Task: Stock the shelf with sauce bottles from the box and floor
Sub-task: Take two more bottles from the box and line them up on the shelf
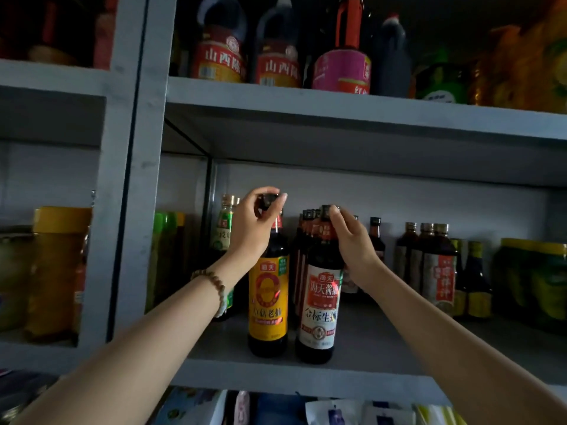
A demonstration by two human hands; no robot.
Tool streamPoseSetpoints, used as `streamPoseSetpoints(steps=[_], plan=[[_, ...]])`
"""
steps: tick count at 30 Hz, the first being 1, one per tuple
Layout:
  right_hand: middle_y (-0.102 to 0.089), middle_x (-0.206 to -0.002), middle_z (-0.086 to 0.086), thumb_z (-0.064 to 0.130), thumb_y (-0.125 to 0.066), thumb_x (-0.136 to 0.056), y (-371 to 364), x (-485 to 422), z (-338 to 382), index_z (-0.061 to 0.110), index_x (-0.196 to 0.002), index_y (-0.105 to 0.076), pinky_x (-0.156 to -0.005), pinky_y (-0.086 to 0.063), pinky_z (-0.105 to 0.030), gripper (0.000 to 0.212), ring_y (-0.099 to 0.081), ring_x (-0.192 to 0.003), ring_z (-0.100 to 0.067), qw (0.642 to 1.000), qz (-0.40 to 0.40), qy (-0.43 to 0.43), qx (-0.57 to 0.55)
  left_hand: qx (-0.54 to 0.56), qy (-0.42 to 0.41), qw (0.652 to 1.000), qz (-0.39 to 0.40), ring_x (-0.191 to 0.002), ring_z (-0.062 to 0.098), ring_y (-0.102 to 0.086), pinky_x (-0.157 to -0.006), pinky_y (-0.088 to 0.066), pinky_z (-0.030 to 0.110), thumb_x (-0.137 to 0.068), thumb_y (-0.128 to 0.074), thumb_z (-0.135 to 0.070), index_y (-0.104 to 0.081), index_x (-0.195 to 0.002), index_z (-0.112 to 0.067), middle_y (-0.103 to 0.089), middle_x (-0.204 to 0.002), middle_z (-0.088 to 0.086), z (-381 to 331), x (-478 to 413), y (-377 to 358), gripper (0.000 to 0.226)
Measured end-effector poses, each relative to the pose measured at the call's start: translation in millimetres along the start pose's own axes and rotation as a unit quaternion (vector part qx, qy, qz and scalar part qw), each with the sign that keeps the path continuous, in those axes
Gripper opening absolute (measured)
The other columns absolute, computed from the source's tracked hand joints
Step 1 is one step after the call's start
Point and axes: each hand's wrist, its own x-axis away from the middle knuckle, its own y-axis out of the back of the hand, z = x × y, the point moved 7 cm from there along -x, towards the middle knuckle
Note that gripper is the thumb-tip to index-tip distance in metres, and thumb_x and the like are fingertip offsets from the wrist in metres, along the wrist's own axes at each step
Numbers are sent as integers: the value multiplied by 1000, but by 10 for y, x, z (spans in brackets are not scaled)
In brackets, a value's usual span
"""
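Observation:
Two dark sauce bottles stand upright side by side near the front of the grey middle shelf (383, 342). The yellow-label bottle (268, 305) is on the left, and my left hand (256, 228) grips its black cap from above. The white-label bottle (320, 311) is on the right; my right hand (352, 240) holds its neck and cap. Behind the white-label bottle stands a row of matching dark bottles (302, 237), mostly hidden. The box and the floor are out of view.
Small brown bottles (429, 259) and yellow-lidded jars (534, 277) fill the shelf's right side. A green-label bottle (224, 228) stands at the back left. Large vinegar jugs (221, 47) sit on the shelf above. Packets (334, 409) lie below. A grey upright (135, 179) divides the bays.

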Motion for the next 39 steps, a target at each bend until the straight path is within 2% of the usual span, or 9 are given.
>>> streamPoseSetpoints(steps=[4,9,11,16,21,25,29,33,39], plan=[[-69,-89,-9,37,-43,-97,48,-54,-53,21,-88,-62,-86,-54,-47,27,-68,-90,-28,1000,-2,-8,4,-16,1,1000,15,-79,-12,-55,-71,-45,4,-86,-61,-36,-62,-107,-15,-63,-97,-9,89,38,-79,29],[-69,-94,-9,38,-41,-98,6,-118,-124,22,-93,-63,-87,-55,-43,27,-68,-93,-27,1000,19,-18,5,-37,10,999,33,-89,-8,-55,-72,-41,0,-86,-60,-39,-62,-108,-18,-63,-106,-9,166,30,-178,31],[-70,-97,-10,39,-40,-98,-4,-118,-125,20,-98,-62,-84,-55,-37,29,-68,-95,-26,999,33,-19,-7,-45,14,998,52,-81,-5,-55,-68,-42,1,-86,-60,-41,-62,-109,-18,-63,-105,-8,179,17,-237,33],[-64,-105,10,44,-48,-92,86,81,-339,22,-117,-54,-73,-47,-17,33,-62,-96,-3,997,69,-41,-4,-73,31,995,66,-87,1,-59,-67,-44,2,-85,-58,-46,-60,-110,-18,-63,-106,-5,210,17,-303,38],[-60,-122,8,41,-66,-74,101,466,-856,31,-137,-36,-72,-54,-17,71,-62,-105,-3,991,117,-58,-8,-83,99,983,130,-76,-2,-50,-56,-40,-1,-88,-48,-51,-43,-94,-33,-47,-84,-18,185,251,-300,20],[-65,-110,5,34,-74,-64,32,597,-1080,33,-121,-43,-77,-56,-20,64,-66,-99,-8,990,122,-64,17,-15,200,955,217,-100,2,-49,-70,-39,11,-76,-56,-54,-27,-134,-32,-46,-108,-19,454,641,-230,69],[-67,-105,7,39,-76,-61,29,585,-1105,35,-116,-45,-75,-54,-20,63,-67,-94,-3,991,119,-57,24,-56,240,918,310,-108,2,-50,-78,-41,15,-72,-73,-39,-24,-131,-37,-46,-109,-24,750,1042,-173,76],[-67,-105,8,44,-76,-60,47,539,-1116,29,-119,-47,-75,-55,-21,67,-67,-94,-2,991,116,-50,49,-76,248,918,301,-91,-10,-47,-69,-38,8,-72,-75,-34,-33,-129,-33,-46,-102,-28,783,1082,-119,71],[-63,-107,8,43,-79,-56,91,461,-1172,23,-124,-39,-73,-53,-20,82,-65,-96,-4,993,84,-49,65,-97,246,925,273,-107,5,-48,-76,-40,15,-70,-77,-35,-34,-130,-29,-46,-109,-18,850,1030,-106,74]])
